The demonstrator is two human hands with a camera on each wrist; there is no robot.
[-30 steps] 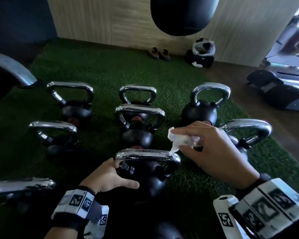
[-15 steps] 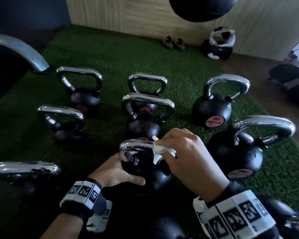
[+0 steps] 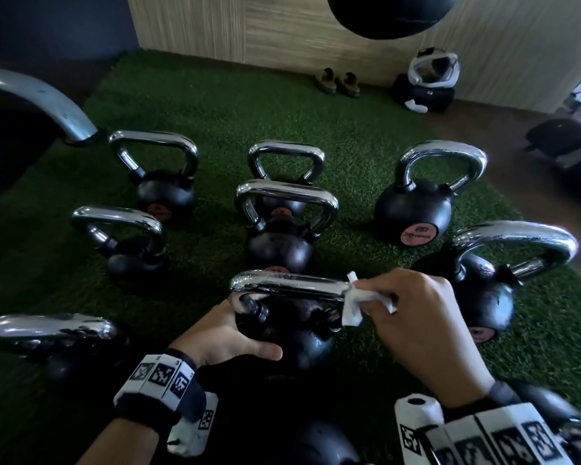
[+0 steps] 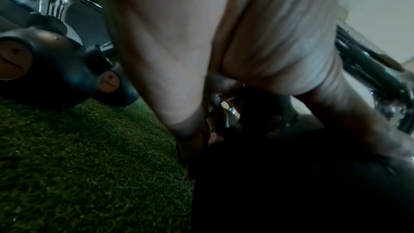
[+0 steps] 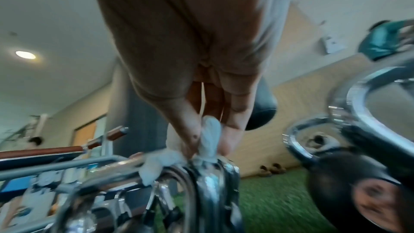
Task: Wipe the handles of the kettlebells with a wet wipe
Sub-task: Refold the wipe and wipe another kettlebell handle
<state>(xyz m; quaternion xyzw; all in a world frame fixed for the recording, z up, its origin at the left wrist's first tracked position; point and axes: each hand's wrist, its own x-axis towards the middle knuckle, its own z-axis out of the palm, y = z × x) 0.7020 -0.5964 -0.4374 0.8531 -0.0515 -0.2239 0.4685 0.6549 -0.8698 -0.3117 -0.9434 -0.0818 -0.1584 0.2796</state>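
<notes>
Several black kettlebells with chrome handles stand on green turf. The nearest middle kettlebell has its chrome handle running left to right. My left hand grips the kettlebell's body at its left side, thumb across the front. My right hand pinches a crumpled white wet wipe against the right end of that handle. In the right wrist view the wet wipe sits between thumb and fingers on top of the chrome handle. The left wrist view shows mostly my palm on the dark body.
More kettlebells ring the middle one: behind it, at the right, at the back right and at the left. A black punching bag hangs overhead. Shoes and a bag lie by the wooden wall.
My right hand brought the wipe down onto the handle near its middle, then slid it to the right end. My left hand stayed on the kettlebell.
</notes>
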